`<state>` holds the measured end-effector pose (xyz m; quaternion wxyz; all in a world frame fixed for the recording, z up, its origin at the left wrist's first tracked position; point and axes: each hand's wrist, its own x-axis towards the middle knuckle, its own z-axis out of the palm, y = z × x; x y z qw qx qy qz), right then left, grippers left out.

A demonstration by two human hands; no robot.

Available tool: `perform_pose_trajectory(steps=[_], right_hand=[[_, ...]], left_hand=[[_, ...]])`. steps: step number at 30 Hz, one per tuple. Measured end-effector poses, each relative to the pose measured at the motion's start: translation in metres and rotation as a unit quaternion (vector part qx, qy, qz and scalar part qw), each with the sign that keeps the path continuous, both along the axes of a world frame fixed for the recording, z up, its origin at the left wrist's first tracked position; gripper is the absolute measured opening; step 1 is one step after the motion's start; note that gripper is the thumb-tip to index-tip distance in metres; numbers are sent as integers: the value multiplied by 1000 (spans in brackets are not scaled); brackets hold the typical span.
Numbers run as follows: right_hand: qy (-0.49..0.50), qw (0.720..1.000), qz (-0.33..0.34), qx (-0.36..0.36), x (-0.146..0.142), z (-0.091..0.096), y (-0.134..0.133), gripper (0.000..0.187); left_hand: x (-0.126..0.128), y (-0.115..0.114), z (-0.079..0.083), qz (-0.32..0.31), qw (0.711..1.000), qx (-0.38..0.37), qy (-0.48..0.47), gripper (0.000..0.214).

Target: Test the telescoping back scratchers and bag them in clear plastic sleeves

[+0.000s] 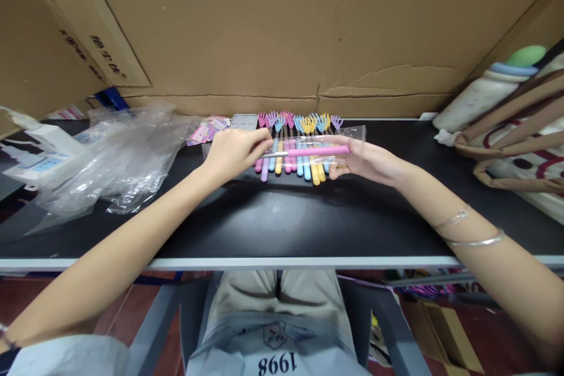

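A pink stick with a metal shaft (pixel 308 152) lies crosswise inside a narrow clear plastic sleeve (pixel 355 136). My left hand (pixel 235 150) pinches the stick's metal end. My right hand (pixel 365 160) grips the sleeve around the pink end. Both are held just above a row of several pastel hand-shaped sticks (pixel 296 147) lying side by side on the black table (pixel 282 217).
A pile of crumpled clear bags (pixel 114 155) covers the table's left. A phone (pixel 244 122) and small pink packets (pixel 207 129) lie behind my left hand. A bottle (pixel 484 91) and a striped bag (pixel 520 141) sit at the right. Cardboard (pixel 282 23) walls the back.
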<state>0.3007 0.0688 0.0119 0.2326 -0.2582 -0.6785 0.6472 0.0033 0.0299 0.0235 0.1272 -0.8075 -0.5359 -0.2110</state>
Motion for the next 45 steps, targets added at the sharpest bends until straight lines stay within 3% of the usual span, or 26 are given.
perform_pose_trajectory(steps=[10,15,22,31,36,41,45], right_hand=[[38,988,-134,66,-12,-2,-2,50],[58,986,-141,74,-12,-1,0,47],[67,985,-145,60,-10,1,1,48],[112,956,-246,114,-11,5,2,40],[92,962,-248,69,-10,5,4,39],[109,960,-257,19,-9,12,1,15],[75,974,-211,39,-12,14,-4,29]], left_hand=[[2,0,-1,-7,999,-39,-16,35],[1,-1,1,-60,995,-82,-23,37],[-2,1,3,-83,984,-141,-66,41],[-14,10,6,-129,969,-178,-116,48],[-12,10,6,-126,963,-187,-145,43],[-9,9,7,-102,964,-174,-174,40],[-4,8,2,-71,969,-136,-196,37]])
